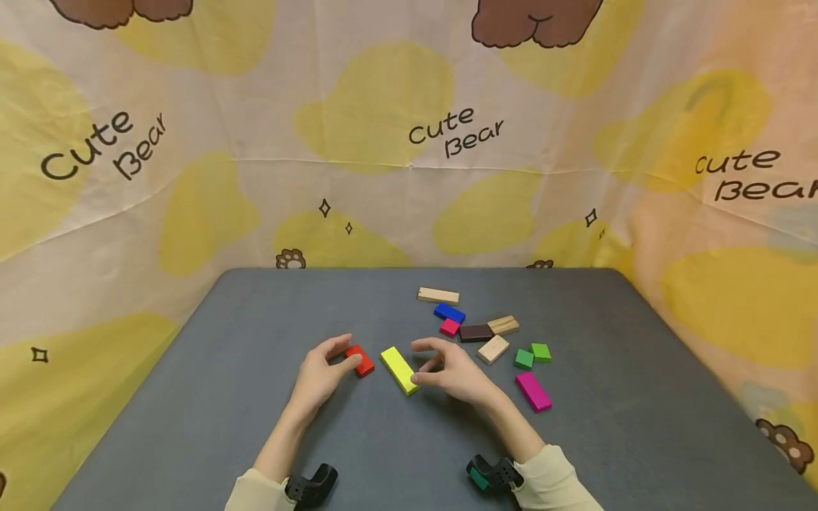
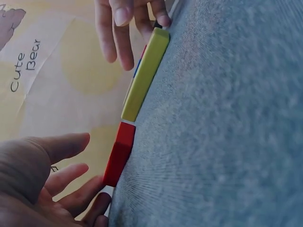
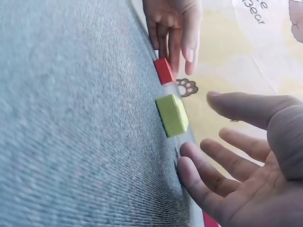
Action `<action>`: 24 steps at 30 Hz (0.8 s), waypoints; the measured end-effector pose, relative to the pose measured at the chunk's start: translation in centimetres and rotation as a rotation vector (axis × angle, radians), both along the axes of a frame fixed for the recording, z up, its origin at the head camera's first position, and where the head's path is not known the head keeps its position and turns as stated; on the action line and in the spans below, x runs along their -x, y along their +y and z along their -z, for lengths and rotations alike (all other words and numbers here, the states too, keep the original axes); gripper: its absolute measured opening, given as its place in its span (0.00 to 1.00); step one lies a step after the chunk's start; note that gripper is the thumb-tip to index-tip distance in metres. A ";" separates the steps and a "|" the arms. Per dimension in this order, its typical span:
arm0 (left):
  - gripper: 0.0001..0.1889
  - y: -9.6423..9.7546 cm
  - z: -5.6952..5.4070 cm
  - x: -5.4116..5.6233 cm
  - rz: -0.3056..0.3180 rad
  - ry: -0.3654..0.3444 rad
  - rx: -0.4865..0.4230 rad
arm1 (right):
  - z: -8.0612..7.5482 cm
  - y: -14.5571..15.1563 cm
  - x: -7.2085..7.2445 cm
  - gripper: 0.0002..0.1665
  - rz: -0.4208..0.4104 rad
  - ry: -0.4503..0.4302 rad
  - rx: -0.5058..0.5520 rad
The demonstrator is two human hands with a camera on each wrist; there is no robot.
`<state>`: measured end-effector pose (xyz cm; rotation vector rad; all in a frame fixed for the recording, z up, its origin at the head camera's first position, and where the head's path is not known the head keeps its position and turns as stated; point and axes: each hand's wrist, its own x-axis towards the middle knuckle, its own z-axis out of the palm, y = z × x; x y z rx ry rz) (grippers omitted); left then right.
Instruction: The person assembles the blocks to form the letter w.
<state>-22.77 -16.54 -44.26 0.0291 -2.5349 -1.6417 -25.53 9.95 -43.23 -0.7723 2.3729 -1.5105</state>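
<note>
On the grey table lies a red block [image 1: 363,362], with my left hand [image 1: 318,375] beside its left side. The left thumb and fingers are spread and relaxed, and in the left wrist view the lower fingertips are right at the end of the red block [image 2: 118,156]. A longer yellow block [image 1: 399,370] lies flat to the right of the red one. My right hand [image 1: 459,373] hovers at its right, thumb tip overlapping the near end in the head view. In the right wrist view that palm faces the yellow block [image 3: 172,116], the fingers loosely extended and apart from it.
Farther right lie a magenta block [image 1: 533,392], two green blocks [image 1: 524,360], a dark brown block [image 1: 476,333], a blue block [image 1: 450,313], a small pinkish-red block [image 1: 450,327] and several plain wooden blocks [image 1: 493,349]. A printed cloth [image 1: 377,106] hangs behind the table.
</note>
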 end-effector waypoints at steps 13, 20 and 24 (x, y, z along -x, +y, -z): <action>0.23 0.0 0.8 0.6 -0.051 0.018 0.065 | 0.7 -1.3 0.8 0.29 0.051 -0.032 -0.046; 0.20 0.4 0.9 0.5 -0.090 0.041 0.116 | 1.0 -1.9 0.8 0.29 0.087 -0.008 -0.078; 0.20 0.4 0.9 0.4 -0.098 0.051 0.139 | 0.8 -2.1 0.6 0.28 0.100 -0.007 -0.084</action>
